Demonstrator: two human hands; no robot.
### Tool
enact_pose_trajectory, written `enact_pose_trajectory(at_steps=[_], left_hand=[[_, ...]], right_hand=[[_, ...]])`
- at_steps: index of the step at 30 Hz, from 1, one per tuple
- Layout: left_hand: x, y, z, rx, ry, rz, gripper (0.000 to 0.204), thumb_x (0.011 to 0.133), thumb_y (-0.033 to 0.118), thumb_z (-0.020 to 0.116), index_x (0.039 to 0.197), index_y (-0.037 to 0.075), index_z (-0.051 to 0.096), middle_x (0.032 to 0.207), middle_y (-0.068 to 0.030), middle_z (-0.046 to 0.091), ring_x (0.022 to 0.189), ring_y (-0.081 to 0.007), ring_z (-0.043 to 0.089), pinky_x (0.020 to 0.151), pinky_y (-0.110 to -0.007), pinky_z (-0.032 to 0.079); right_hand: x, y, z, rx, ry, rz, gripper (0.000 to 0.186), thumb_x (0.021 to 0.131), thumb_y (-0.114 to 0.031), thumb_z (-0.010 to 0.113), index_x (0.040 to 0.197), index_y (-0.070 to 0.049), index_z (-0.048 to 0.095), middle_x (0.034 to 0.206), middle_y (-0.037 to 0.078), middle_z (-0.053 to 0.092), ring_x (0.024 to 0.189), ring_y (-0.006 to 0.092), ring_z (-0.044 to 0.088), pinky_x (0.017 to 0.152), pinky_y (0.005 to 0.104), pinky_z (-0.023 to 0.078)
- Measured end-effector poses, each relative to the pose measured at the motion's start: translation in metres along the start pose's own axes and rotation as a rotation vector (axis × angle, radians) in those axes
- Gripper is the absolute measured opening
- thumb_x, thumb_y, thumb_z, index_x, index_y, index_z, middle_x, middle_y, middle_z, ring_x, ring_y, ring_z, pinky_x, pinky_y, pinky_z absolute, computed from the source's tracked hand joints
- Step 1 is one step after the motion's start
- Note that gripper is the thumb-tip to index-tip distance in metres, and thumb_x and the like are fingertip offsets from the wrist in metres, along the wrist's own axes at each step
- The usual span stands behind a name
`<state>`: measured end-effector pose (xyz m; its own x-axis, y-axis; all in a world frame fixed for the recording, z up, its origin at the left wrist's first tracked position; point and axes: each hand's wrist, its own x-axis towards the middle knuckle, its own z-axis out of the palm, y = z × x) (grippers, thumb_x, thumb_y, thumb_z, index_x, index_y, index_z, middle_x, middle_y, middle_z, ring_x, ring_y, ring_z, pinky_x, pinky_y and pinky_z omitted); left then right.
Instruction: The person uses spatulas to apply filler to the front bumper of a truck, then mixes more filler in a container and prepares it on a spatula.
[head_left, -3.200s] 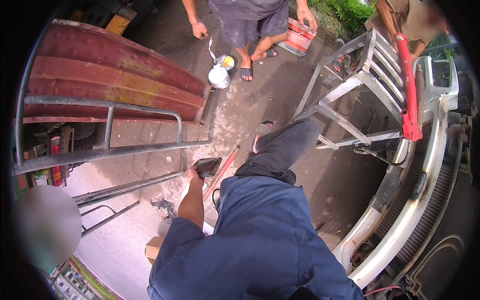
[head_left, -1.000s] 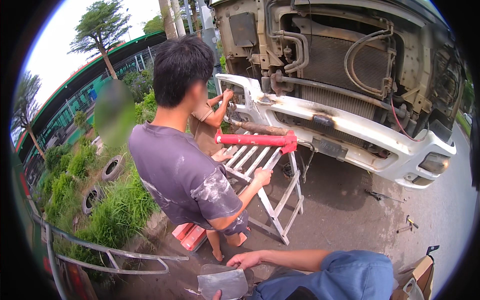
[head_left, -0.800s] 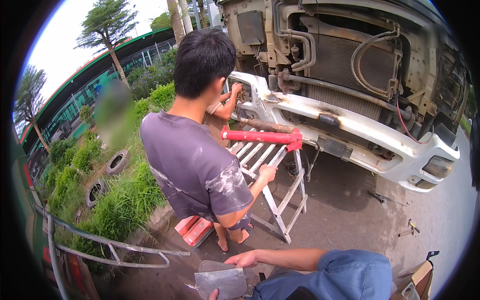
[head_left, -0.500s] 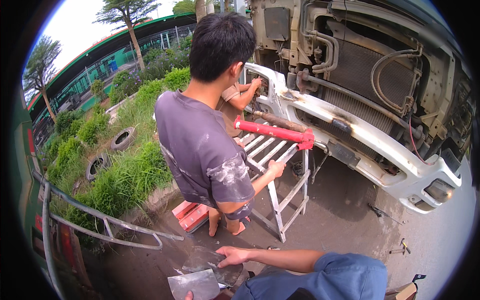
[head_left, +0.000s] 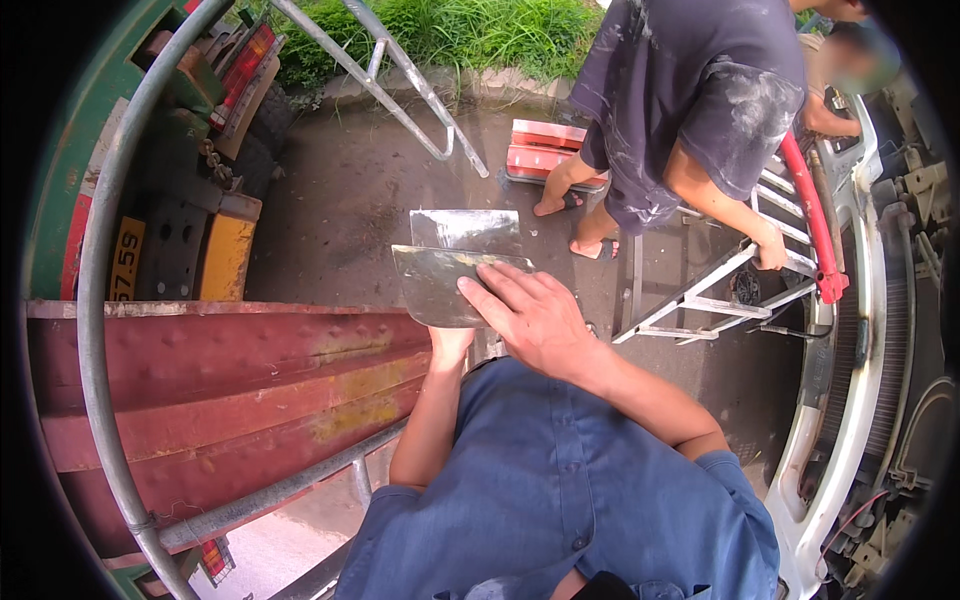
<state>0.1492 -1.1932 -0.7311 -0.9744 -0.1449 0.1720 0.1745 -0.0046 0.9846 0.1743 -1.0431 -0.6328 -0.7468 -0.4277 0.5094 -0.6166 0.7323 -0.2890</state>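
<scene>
My right hand (head_left: 545, 322) grips a thin, flat, dark grey plate (head_left: 430, 282) by its right end, the fingers lying closed across its upper face. Partly behind it is a second flat plate (head_left: 465, 230), lighter and shiny, with pale smears. My left hand (head_left: 452, 340) comes up from below, its fingers mostly hidden under the dark plate. It appears to hold the lighter plate, though the grip itself is covered. Both plates are in front of my chest, the dark one overlapping the lighter one.
A person in a dusty dark shirt (head_left: 690, 110) holds a white metal stand (head_left: 700, 300) bearing a red tube (head_left: 808, 205). A white vehicle bumper (head_left: 850, 330) curves along the right. On the left are a metal railing (head_left: 105, 250) and a dark red truck bed (head_left: 230, 370).
My view has turned left and downward. The plates, earlier apart at their far edges, now overlap more, and my right hand has come across the dark one.
</scene>
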Motion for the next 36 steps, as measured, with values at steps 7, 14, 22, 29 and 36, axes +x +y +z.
enact_pose_trajectory(at_steps=[7, 14, 22, 29, 36], left_hand=[[-0.004, 0.034, -0.005, -0.323, 0.065, -0.065, 0.029, 0.088, -0.001, 0.067, 0.116, -0.002, 0.060, 0.106, -0.0046, 0.065, 0.096, -0.0114, 0.059, 0.087, -0.027, 0.047], [0.009, 0.032, -0.025, -0.483, 0.183, -0.371, 0.028, 0.085, -0.002, 0.070, 0.112, -0.001, 0.063, 0.106, -0.0064, 0.067, 0.095, -0.0145, 0.063, 0.087, -0.031, 0.050], [0.003, 0.038, 0.001, -0.446, 0.281, -0.294, 0.026, 0.088, 0.000, 0.067, 0.113, -0.003, 0.062, 0.106, -0.0103, 0.067, 0.093, -0.0170, 0.064, 0.085, -0.032, 0.052], [0.017, 0.048, 0.014, -0.340, 0.499, -0.246, 0.022, 0.088, -0.002, 0.065, 0.110, -0.004, 0.062, 0.103, -0.0108, 0.068, 0.090, -0.0182, 0.064, 0.080, -0.032, 0.052], [0.047, 0.054, 0.015, -0.344, 0.513, -0.167, 0.022, 0.087, -0.001, 0.065, 0.109, -0.004, 0.063, 0.103, -0.0103, 0.068, 0.090, -0.0187, 0.065, 0.080, -0.033, 0.053]], right_hand=[[-0.038, 0.131, 0.059, 0.409, -0.315, 0.727, 0.030, 0.077, -0.001, 0.053, 0.106, 0.005, 0.060, 0.090, 0.026, 0.067, 0.092, 0.0415, 0.065, 0.081, 0.0479, 0.049], [-0.036, 0.119, 0.060, 1.135, 0.208, 1.000, 0.030, 0.095, -0.010, 0.056, 0.123, -0.002, 0.056, 0.112, 0.007, 0.066, 0.103, 0.0175, 0.061, 0.091, 0.0346, 0.048], [-0.006, 0.082, 0.045, 1.438, 0.514, 0.802, 0.034, 0.100, -0.014, 0.053, 0.132, -0.003, 0.047, 0.120, 0.005, 0.059, 0.106, 0.0110, 0.054, 0.093, 0.0288, 0.044], [-0.020, 0.046, 0.016, 1.010, 0.193, 0.633, 0.033, 0.099, -0.014, 0.052, 0.129, 0.002, 0.050, 0.111, 0.009, 0.064, 0.101, 0.0123, 0.057, 0.089, 0.0301, 0.045], [-0.035, 0.049, -0.005, 0.873, 0.013, 0.527, 0.034, 0.096, -0.012, 0.055, 0.127, 0.003, 0.051, 0.105, 0.014, 0.067, 0.099, 0.0150, 0.060, 0.087, 0.0319, 0.047]])
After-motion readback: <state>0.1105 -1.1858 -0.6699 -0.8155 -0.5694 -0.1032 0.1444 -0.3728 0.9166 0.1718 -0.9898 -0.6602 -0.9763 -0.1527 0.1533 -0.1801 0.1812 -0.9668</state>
